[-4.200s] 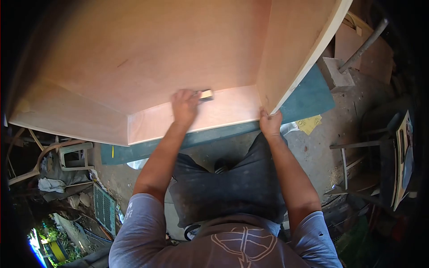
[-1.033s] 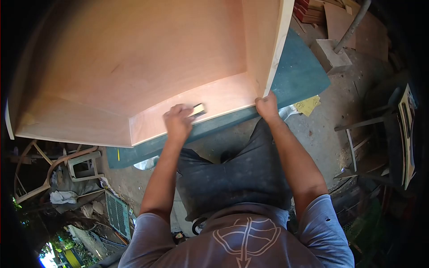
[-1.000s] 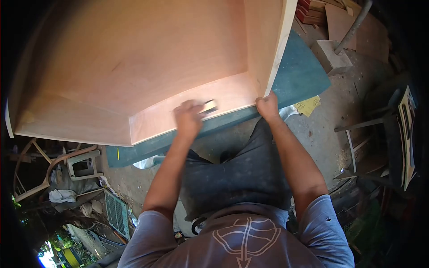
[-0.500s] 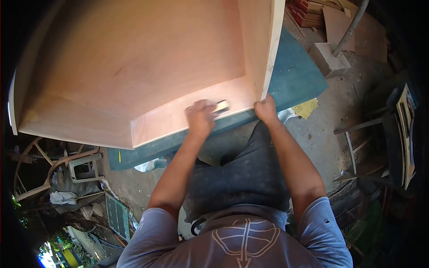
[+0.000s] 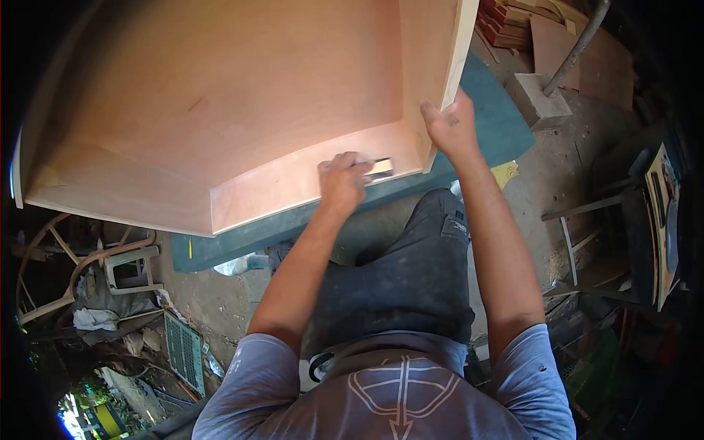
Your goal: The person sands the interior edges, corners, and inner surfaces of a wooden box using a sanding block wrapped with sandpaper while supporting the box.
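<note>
A large open wooden cabinet box (image 5: 293, 81) lies across a blue-green work surface (image 5: 490, 110). My left hand (image 5: 342, 182) is closed around a small sanding block (image 5: 380, 168), pale on top with dark edges, and holds it on the inner face of the near side board (image 5: 282, 178). On the right, my right hand (image 5: 450, 126) grips the front edge of the upright side panel (image 5: 458, 55), with the thumb inside and the fingers mostly hidden behind it.
A yellow sheet (image 5: 505, 173) shows beside my right forearm. A concrete block with a pole (image 5: 539, 101) stands at upper right, near stacked boards (image 5: 506, 26). Metal-framed furniture (image 5: 572, 242) is at right. A stool (image 5: 132, 270) and a curved wooden frame (image 5: 45, 271) are at left.
My left hand has moved right along the board with the sanding block. My right hand has shifted from the panel's lower corner up along its edge.
</note>
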Demonstrator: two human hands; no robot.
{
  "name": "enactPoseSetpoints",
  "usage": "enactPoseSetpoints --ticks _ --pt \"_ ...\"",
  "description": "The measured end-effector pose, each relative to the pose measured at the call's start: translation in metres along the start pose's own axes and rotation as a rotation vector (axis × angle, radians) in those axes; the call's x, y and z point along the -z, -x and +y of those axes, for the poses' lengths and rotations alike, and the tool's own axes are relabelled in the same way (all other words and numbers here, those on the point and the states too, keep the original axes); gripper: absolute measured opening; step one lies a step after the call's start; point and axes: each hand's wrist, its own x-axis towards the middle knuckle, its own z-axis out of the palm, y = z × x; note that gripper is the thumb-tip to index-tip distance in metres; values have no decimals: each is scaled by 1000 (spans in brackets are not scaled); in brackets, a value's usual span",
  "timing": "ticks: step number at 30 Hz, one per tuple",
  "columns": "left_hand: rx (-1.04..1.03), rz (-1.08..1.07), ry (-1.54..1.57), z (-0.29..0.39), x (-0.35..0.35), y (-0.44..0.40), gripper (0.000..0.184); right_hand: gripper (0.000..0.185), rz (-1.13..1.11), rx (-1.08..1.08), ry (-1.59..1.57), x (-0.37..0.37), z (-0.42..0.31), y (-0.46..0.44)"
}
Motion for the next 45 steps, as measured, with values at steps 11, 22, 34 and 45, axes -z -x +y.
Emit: enactPoseSetpoints --ticks 11,22,34,45 --pt "-52 58 77 53 -35 -22 32 48 -45 -213 -41 -8 61 39" --pt "-17 29 12 42 -39 -15 28 45 -48 -250 -9 -12 70 38" --pt "93 127 -86 -93 79 77 25 42 -8 -250 24 -15 59 39" --pt "9 -5 -85 -49 33 45 29 31 -12 -293 -113 -10 63 34"
